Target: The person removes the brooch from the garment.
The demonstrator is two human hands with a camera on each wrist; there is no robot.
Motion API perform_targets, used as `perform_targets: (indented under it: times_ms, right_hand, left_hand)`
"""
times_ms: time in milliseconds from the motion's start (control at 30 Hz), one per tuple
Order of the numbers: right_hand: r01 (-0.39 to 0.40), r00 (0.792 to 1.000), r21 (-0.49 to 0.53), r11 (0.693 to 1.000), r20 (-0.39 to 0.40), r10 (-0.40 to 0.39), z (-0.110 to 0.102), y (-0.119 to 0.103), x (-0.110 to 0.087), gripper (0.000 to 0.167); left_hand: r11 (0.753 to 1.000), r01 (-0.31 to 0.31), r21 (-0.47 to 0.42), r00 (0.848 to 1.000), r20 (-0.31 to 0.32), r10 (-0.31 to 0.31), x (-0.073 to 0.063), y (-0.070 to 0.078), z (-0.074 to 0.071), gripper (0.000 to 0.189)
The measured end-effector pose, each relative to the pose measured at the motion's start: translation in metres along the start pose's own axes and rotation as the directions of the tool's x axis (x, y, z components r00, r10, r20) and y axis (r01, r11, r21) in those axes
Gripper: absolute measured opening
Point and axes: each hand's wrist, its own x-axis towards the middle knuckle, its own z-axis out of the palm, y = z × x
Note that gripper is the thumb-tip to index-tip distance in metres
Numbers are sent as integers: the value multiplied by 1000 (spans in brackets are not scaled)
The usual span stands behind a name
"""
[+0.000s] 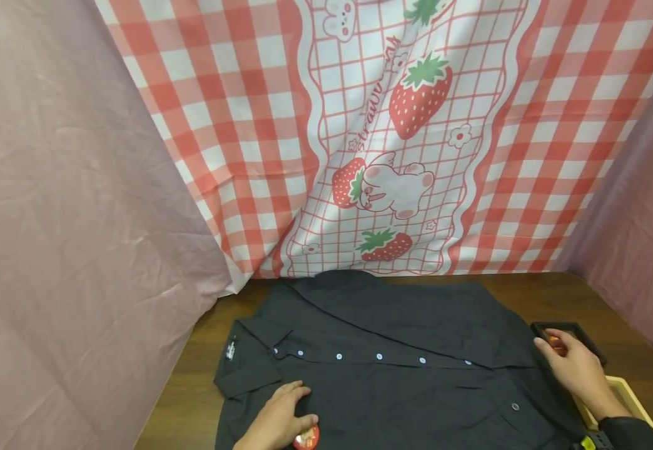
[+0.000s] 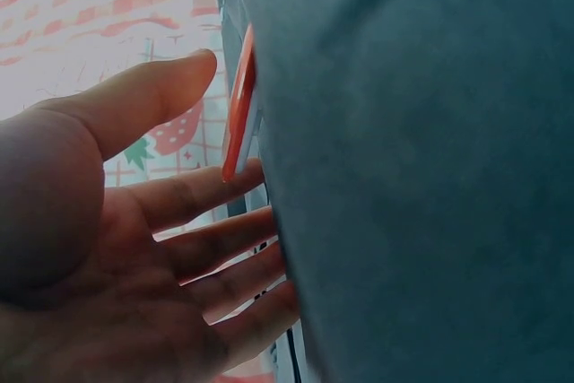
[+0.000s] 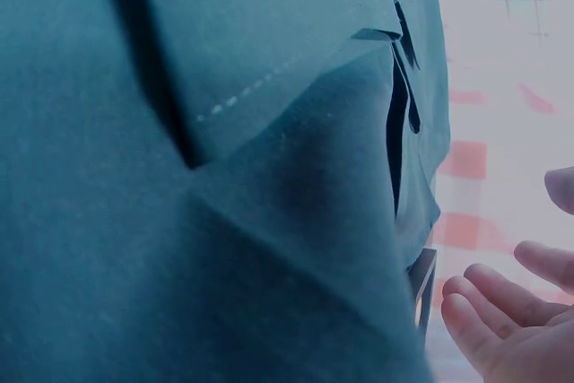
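A black button-up shirt lies spread on the wooden table, its collar to the left. My left hand rests over the shirt front below the collar, fingers extended. Beside its thumb is a thin round red disc with a light printed middle; the left wrist view shows this disc edge-on against the cloth, between thumb and index finger. My right hand is over a small black tray, around a small orange thing, mostly hidden. In the right wrist view its fingers are relaxed, apart from the thumb.
A pale yellow box stands beside the right forearm, partly covered by it. A red-and-white checked cloth with strawberries hangs behind the table. Pinkish drapes flank both sides.
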Motion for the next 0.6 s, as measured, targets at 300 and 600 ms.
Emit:
perform_targets:
  times_ms: [300,600]
  right_hand:
    - [-26,996,11,1000,83,25,0,-7,0,58]
    - [-33,997,23,999,66,31,2,-10,-2,59]
  left_hand:
    - [1000,1,3,1000,11,-1,0,-1,0,51]
    - [999,40,-26,998,57,-39,6,0,1,52]
